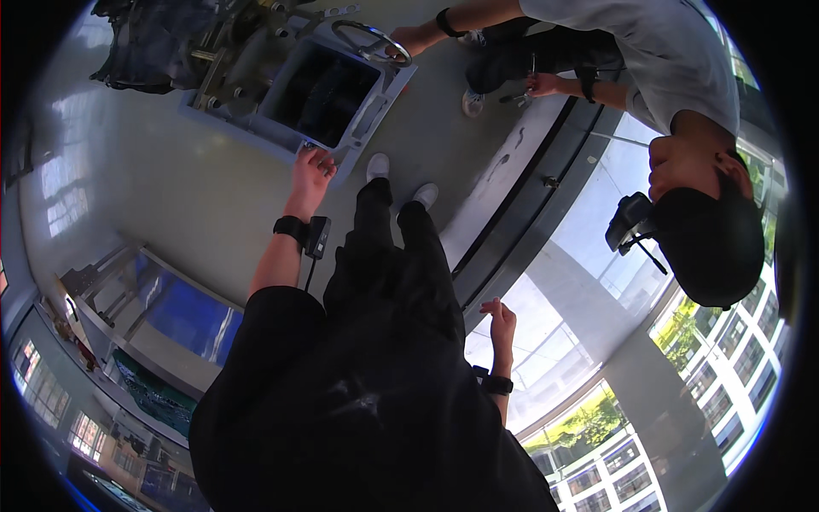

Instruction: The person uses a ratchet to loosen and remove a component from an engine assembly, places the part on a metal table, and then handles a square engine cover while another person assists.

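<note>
My left hand is at the near corner of a grey machine tray, its fingers curled. A small thing seems to be at the fingertips, too small to make out. The tray frames a dark rectangular recess. My right hand is raised at my right side beside the window ledge, holding nothing visible, fingers loosely bent and apart. At the far side, a co-worker's hand grips the rim of a metal handwheel. Their other hand holds a small metal tool.
A co-worker in a light shirt and black cap leans in from the right. Machine parts crowd the far left of the tray. A low metal-framed bench with a blue panel stands at my left. A dark window ledge runs along my right.
</note>
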The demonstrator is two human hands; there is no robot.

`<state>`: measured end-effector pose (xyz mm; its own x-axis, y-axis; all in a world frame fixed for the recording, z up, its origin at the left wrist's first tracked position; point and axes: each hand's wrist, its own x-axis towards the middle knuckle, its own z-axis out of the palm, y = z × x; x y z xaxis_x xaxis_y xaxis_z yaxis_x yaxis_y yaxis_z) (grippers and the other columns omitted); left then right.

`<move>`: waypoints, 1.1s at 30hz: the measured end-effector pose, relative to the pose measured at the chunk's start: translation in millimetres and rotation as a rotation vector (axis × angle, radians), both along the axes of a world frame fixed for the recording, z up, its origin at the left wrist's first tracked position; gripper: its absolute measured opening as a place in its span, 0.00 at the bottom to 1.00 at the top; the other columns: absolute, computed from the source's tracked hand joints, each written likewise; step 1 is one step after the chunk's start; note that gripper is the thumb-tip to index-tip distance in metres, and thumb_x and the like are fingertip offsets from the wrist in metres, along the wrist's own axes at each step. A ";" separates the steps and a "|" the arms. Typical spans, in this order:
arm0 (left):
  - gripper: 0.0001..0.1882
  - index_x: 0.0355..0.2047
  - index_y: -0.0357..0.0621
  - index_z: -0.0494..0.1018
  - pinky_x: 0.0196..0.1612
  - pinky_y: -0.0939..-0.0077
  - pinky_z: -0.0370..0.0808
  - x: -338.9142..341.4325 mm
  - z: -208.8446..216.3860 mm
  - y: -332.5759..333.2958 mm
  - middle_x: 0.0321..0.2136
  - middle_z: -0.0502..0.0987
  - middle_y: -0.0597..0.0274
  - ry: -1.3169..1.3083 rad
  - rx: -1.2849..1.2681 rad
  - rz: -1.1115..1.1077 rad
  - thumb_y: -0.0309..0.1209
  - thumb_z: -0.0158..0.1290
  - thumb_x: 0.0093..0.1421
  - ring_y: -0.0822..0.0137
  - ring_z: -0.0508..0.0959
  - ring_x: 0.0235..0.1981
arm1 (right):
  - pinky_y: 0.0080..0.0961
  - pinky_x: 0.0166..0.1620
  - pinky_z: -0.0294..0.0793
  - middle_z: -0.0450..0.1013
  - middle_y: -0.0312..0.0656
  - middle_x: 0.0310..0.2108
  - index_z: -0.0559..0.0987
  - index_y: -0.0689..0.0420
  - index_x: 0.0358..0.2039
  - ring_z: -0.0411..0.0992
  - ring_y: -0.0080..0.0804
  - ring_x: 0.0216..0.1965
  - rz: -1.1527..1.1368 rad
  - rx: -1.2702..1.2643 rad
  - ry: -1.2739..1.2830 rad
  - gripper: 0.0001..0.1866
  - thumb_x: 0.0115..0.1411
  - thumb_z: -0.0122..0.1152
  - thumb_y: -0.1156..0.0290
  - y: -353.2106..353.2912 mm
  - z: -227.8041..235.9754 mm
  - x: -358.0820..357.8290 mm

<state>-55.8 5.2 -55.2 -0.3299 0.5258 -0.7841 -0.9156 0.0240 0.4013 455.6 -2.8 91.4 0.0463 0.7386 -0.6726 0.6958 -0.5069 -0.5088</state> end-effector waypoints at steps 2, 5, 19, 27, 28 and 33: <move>0.10 0.41 0.56 0.66 0.39 0.67 0.68 2.3 10.6 2.3 0.30 0.71 0.67 0.006 -0.022 -0.032 0.30 0.51 0.59 0.68 0.71 0.34 | 0.25 0.40 0.69 0.78 0.42 0.25 0.82 0.63 0.26 0.75 0.28 0.30 -0.028 -0.033 0.017 0.25 0.68 0.45 0.57 -8.6 -2.1 -2.0; 0.17 0.48 0.57 0.64 0.38 0.66 0.67 13.9 12.7 5.6 0.29 0.70 0.66 0.115 -0.210 0.077 0.29 0.50 0.59 0.68 0.69 0.31 | 0.24 0.40 0.69 0.78 0.42 0.24 0.81 0.65 0.27 0.75 0.27 0.30 0.037 -0.027 -0.018 0.26 0.68 0.45 0.57 -14.8 -4.1 -4.5; 0.27 0.56 0.60 0.59 0.36 0.66 0.66 30.9 19.9 2.2 0.30 0.70 0.62 0.035 0.006 0.280 0.25 0.49 0.56 0.65 0.68 0.30 | 0.26 0.41 0.70 0.78 0.41 0.25 0.81 0.64 0.27 0.75 0.28 0.32 0.002 0.007 0.044 0.24 0.68 0.46 0.58 2.2 -6.6 20.6; 0.32 0.61 0.65 0.52 0.39 0.66 0.68 44.6 33.2 -0.5 0.35 0.73 0.59 0.111 0.127 0.103 0.30 0.49 0.59 0.65 0.70 0.31 | 0.25 0.39 0.72 0.78 0.44 0.25 0.81 0.67 0.28 0.76 0.29 0.29 0.093 0.089 0.121 0.26 0.68 0.45 0.57 51.3 -24.4 23.0; 0.32 0.61 0.65 0.52 0.39 0.66 0.68 43.5 32.4 -1.6 0.35 0.73 0.59 0.112 0.131 0.126 0.30 0.49 0.59 0.65 0.70 0.31 | 0.25 0.39 0.72 0.78 0.44 0.25 0.81 0.67 0.28 0.76 0.29 0.30 0.121 0.090 0.122 0.26 0.68 0.45 0.57 59.7 -23.5 18.2; 0.35 0.65 0.66 0.44 0.44 0.60 0.69 39.6 44.8 11.9 0.48 0.69 0.60 0.211 -0.071 -0.010 0.35 0.48 0.62 0.64 0.71 0.40 | 0.25 0.39 0.72 0.78 0.43 0.25 0.80 0.67 0.28 0.75 0.28 0.30 0.262 0.092 0.087 0.25 0.68 0.45 0.58 87.9 -15.5 -4.5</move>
